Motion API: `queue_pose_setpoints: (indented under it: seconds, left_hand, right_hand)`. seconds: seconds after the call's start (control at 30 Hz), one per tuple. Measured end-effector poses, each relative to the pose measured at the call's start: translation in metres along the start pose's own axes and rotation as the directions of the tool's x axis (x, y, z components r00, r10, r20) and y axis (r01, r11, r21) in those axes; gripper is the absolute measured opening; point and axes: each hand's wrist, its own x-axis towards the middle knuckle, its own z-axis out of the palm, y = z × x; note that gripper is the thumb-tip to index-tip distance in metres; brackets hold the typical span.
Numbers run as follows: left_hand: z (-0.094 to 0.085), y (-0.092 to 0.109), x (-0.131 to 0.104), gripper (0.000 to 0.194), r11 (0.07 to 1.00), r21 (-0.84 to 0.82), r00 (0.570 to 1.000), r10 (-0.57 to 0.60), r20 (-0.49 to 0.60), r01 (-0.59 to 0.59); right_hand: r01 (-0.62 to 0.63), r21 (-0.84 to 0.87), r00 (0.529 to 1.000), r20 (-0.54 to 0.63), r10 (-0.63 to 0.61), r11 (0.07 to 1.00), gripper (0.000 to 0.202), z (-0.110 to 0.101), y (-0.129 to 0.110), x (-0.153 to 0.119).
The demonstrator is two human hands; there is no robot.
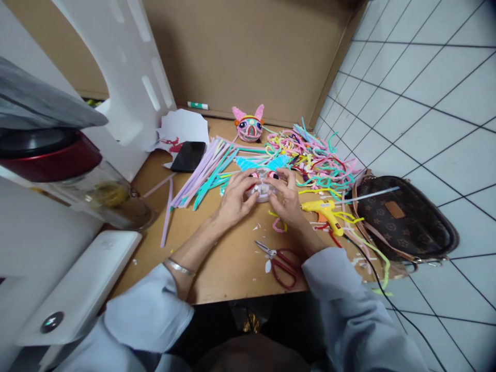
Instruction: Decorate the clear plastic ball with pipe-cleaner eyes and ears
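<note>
Between my hands, at the middle of the table, is a small clear plastic ball figure [264,192] with blue fuzzy ears [279,162] and round eyes ringed in pink and red. My left hand [237,195] grips its left side with curled fingers. From the other side my right hand [287,196] closes round it, fingertips by the right eye. Red-handled scissors [284,267] lie just below, blades pointing up and left. Right of my right hand rests a yellow glue gun [325,213] with a clear glue stick in its back.
A finished-looking pink-eared figure [249,126] stands at the back. Pipe cleaners lie in a row [207,168] on the left and a tangled pile [310,155] on the right. A phone [188,156], brown handbag [405,214], glass bottle [112,199] and tiled wall [418,103] surround the work.
</note>
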Motion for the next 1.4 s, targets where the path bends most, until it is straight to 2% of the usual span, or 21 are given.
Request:
queue_pose_setpoints:
  seconds: [0.67,0.87,1.03,1.4]
  left_hand:
    - [0.0047,-0.0019,-0.0052,0.024,1.0,0.005,1.0,-0.013,-0.021,0.013]
    - [0.0039,-0.0007,-0.0049,0.023,1.0,-0.021,1.0,-0.02,-0.022,0.02]
    - [0.0043,-0.0001,-0.0062,0.023,0.999,-0.007,0.999,-0.047,-0.006,0.047]
    - [0.0056,0.0016,-0.0063,0.023,0.999,0.009,0.999,-0.033,-0.016,0.033]
  right_hand:
    - [-0.055,-0.026,0.998,0.014,0.055,0.998,0.031,-0.0002,-0.0022,-0.0043]
    - [-0.008,-0.032,1.0,0.006,0.008,0.999,0.033,-0.002,-0.0026,-0.0047]
    - [-0.031,-0.046,0.999,0.035,0.032,0.998,0.032,-0.0029,-0.0035,-0.0049]
    - [-0.038,-0.008,0.999,0.011,0.038,0.999,0.03,-0.0028,-0.005,-0.0063]
